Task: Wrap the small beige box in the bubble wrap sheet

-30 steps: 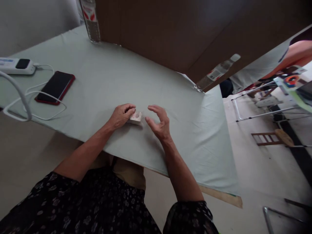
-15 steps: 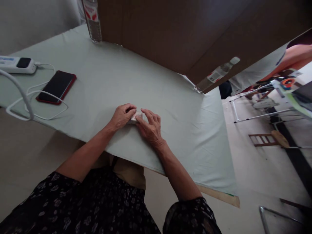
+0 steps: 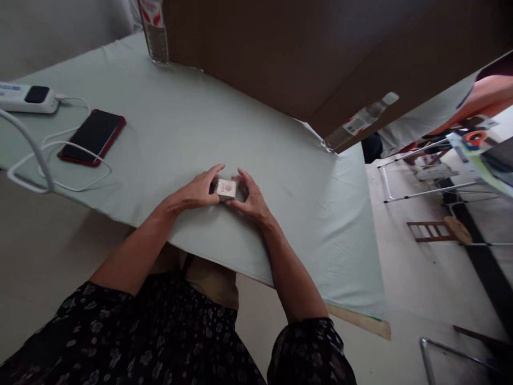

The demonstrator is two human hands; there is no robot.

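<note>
Basically, L hand (image 3: 200,187) makes a wide C round the left end of a small pale box (image 3: 226,188) w/ red print, thumb at its near left corner, fingertips past its far side. R hand (image 3: 251,199) is wide too, thumb by the box's near right corner, fingers beyond the far side; can't tell how firmly either presses. Box is on or just above the surface (image 3: 208,123), can't tell which, nr mid of its front edge. Toward surface's left end: dark phone (image 3: 94,133) w/ red edging, white cable (image 3: 41,159) looped partly over it, white power strip (image 3: 20,99) behind. Along far edge: brown cardboard panel (image 3: 260,53), clear bottle (image 3: 157,43) by its left side, second bottle (image 3: 358,124) nr surface's far right corner.
</note>
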